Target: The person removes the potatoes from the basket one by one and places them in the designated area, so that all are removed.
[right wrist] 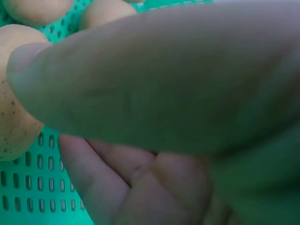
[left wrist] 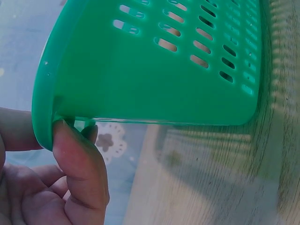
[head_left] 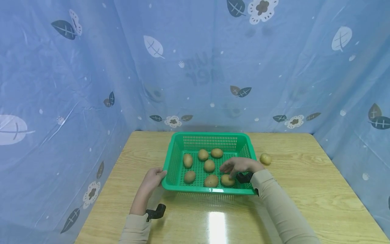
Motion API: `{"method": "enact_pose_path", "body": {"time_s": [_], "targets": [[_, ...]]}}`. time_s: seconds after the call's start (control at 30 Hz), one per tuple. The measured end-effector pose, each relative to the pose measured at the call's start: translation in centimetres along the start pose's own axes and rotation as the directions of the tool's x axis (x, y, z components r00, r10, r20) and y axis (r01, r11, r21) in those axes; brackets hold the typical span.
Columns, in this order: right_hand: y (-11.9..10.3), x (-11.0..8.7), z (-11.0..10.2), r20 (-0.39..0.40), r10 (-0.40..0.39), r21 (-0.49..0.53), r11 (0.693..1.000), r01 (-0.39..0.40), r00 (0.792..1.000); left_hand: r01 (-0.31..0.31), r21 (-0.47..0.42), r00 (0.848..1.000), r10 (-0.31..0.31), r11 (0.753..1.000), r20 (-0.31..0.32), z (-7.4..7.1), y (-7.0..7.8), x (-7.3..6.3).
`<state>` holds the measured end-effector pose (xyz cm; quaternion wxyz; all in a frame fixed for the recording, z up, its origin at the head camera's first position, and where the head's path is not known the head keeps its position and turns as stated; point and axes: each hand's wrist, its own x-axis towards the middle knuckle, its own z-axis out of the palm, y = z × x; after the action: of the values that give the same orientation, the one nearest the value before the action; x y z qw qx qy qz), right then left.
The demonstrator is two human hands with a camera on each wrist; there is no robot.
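at far l., blue leaf-print curtain (head_left: 45, 84), hung next to wood-grain table (head_left: 320, 193); same print at back & far r.

next, l. hand (head_left: 153, 178), pinching near-l. corner of green perforated plastic basket (head_left: 189, 188), thumb & fingers on opp. sides of rim per l. wrist view. prob. held at the corner to stop basket sliding, w/ inside left free for the other arm. black wrist cam (head_left: 156, 211) just above cuff of beige sleeve (head_left: 135, 227).

in basket, approx. mid-table: 7 potatoes visible, one layer, spread out on slotted floor. from l.: upright oval potato (head_left: 188, 160), w/ rounder potato (head_left: 190, 177) in front; then rear potato (head_left: 203, 155), centre potato (head_left: 209, 166) & big front potato (head_left: 211, 181); then back-row potato (head_left: 217, 153); last, near-r. potato (head_left: 226, 181), partly under a thumb. prob. spaced apart so as not to pile up. maybe more hidden below palm, can't tell.

over r. part of basket, r. hand (head_left: 242, 164), fingers loose & extended, nothing seen in grasp; contact btwn thumb & near-r. potato unclear, r. wrist view being mostly blurred thumb.

outside, just r. of basket: lone potato (head_left: 265, 159), on bare wood, prob. within easy reach of r. hand.
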<state>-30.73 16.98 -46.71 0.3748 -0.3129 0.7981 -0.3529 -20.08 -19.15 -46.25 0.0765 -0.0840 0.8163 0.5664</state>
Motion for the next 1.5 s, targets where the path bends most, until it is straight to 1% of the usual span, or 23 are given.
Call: {"method": "enact_pose_path", "body": {"time_s": [0.17,0.37,0.6,0.7,0.9,1.03,1.13,1.23,1.5], "targets": [[0.1,0.2,0.1,0.017,0.033,-0.027,0.999,-0.033,0.999,0.005,0.009,1.0,-0.005,1.0,-0.008,0.0,0.0,0.0],[0.1,0.5,0.2,0.018,0.071,-0.037,0.997,-0.07,0.997,-0.005,0.011,1.0,0.005,1.0,-0.004,-0.1,0.0,0.0],[0.0,0.6,0.3,0.028,0.082,-0.078,0.994,-0.079,0.996,-0.012,0.012,1.0,0.012,1.0,-0.006,0.0,0.0,0.1],[0.0,0.6,0.3,0.028,0.081,-0.079,0.994,-0.079,0.996,-0.011,0.007,1.0,0.011,1.0,-0.005,0.0,0.0,0.1],[0.0,0.8,0.3,0.007,0.108,-0.048,0.993,-0.107,0.994,0.002,-0.009,1.0,-0.002,1.0,0.001,-0.1,0.0,0.2],[0.1,0.9,0.5,-0.005,0.127,-0.012,0.992,-0.127,0.992,0.002,-0.002,1.0,-0.002,1.0,0.003,-0.1,0.0,0.2],[0.1,0.9,0.7,-0.007,0.133,-0.005,0.991,-0.133,0.991,0.004,0.004,1.0,-0.004,1.0,0.002,-0.1,-0.1,0.2],[0.1,0.9,0.9,-0.006,0.137,-0.017,0.99,-0.137,0.991,0.005,0.014,1.0,-0.005,1.0,-0.002,0.0,-0.2,0.2],[-0.1,0.9,1.1,-0.028,0.181,-0.045,0.982,-0.182,0.983,0.007,0.022,1.0,-0.007,1.0,-0.011,0.1,-0.2,0.2]]}}
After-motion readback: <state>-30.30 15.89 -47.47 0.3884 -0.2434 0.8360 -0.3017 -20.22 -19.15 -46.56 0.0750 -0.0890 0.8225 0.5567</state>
